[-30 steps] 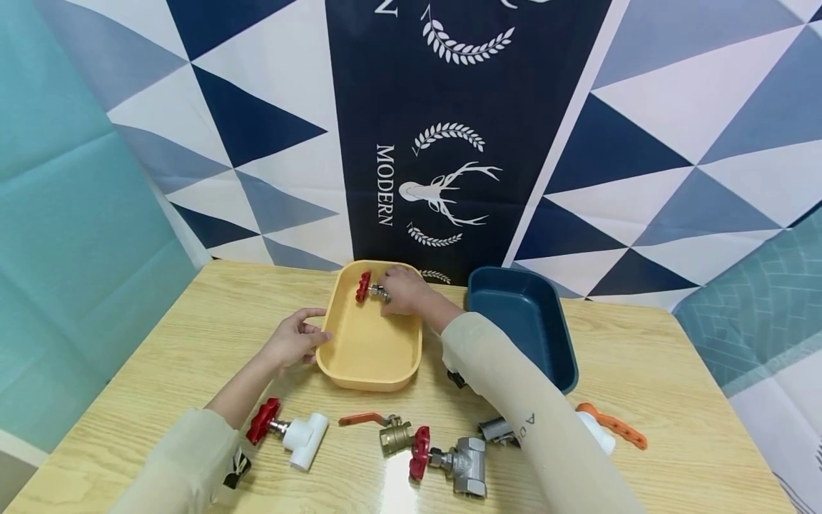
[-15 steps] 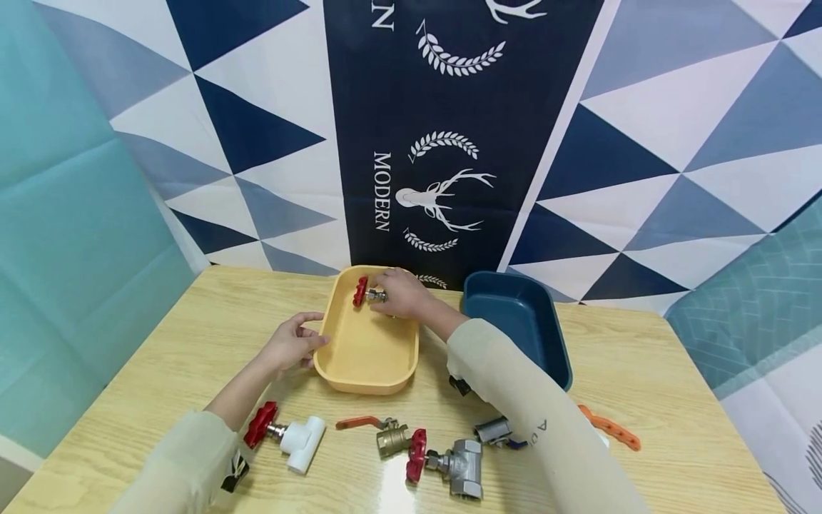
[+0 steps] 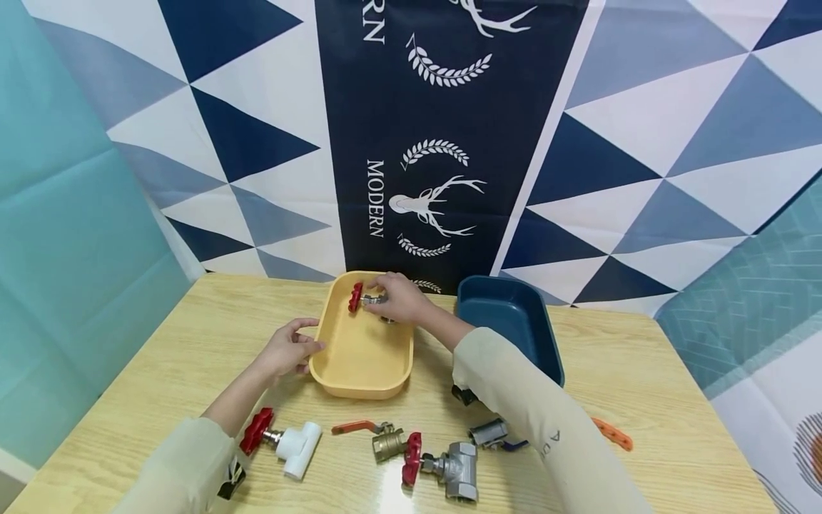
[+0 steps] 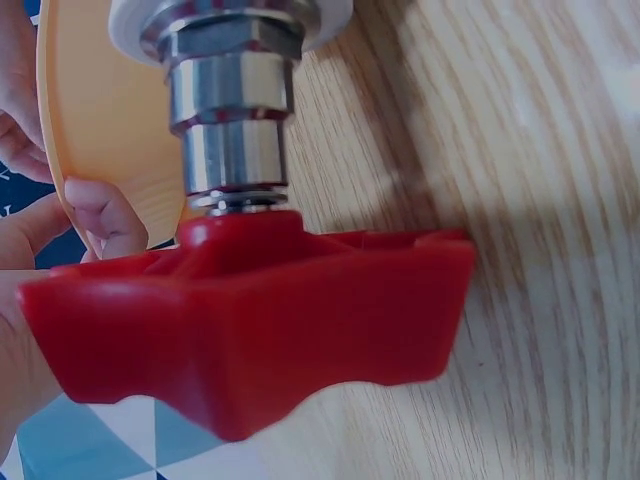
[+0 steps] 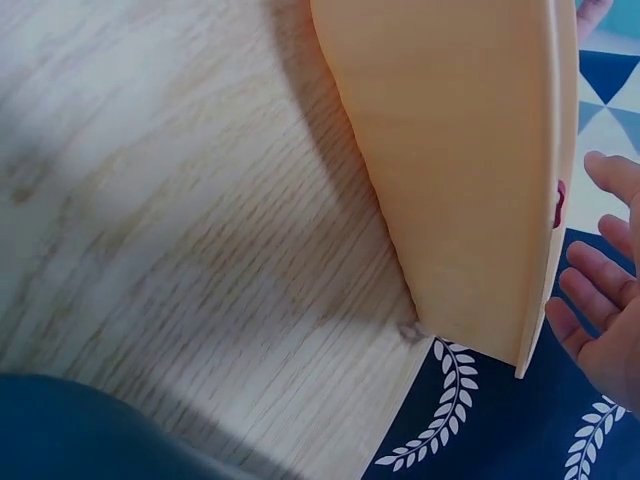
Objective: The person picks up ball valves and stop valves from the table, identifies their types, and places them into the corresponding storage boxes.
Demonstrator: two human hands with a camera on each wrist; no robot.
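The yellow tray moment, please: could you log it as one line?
right hand: over valve in yellow tray | left hand: touching tray's left rim | blue tray: beside | other valves: on table

The word "MODERN" in white capital letters runs vertically down the dark blue wall banner (image 3: 443, 143), beside a white deer head. Small letters on the right sleeve (image 3: 552, 442) are unreadable.

A yellow tray (image 3: 359, 371) and a dark blue tray (image 3: 514, 321) sit on a pale wood-grain table (image 3: 642, 385). Valves have red handwheels (image 3: 255, 431) and orange levers (image 3: 352, 427). The backdrop (image 3: 578, 143) shows navy, grey-blue and white triangles with a white deer emblem.
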